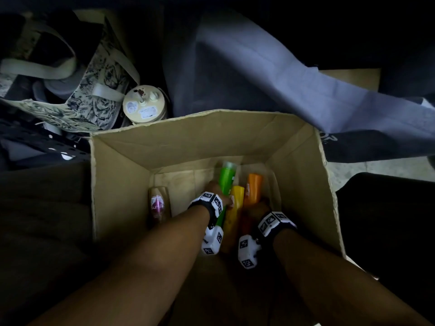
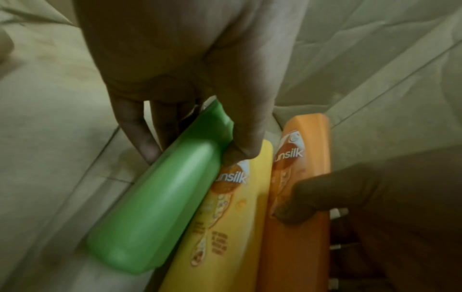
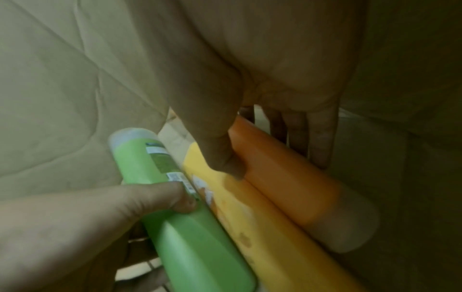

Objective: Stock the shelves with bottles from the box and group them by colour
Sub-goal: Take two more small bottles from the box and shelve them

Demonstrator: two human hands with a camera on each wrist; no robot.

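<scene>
left hand point(image 2: 175, 65): fingers and thumb wrapped round green bottle point(image 2: 160, 207) | right hand point(image 3: 270, 79): clasps orange bottle point(image 3: 287, 177) | yellow bottle point(image 1: 235, 203) between, lower centre of cardboard box point(image 1: 211, 137)

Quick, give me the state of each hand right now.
Left hand: grips the green bottle.
Right hand: grips the orange bottle.

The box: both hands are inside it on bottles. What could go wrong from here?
The left hand grips the green bottle and the right hand the orange bottle; the yellow bottle lies touching both, so lifting may drag or roll it. The box is deep, so its walls may catch the bottles.
</scene>
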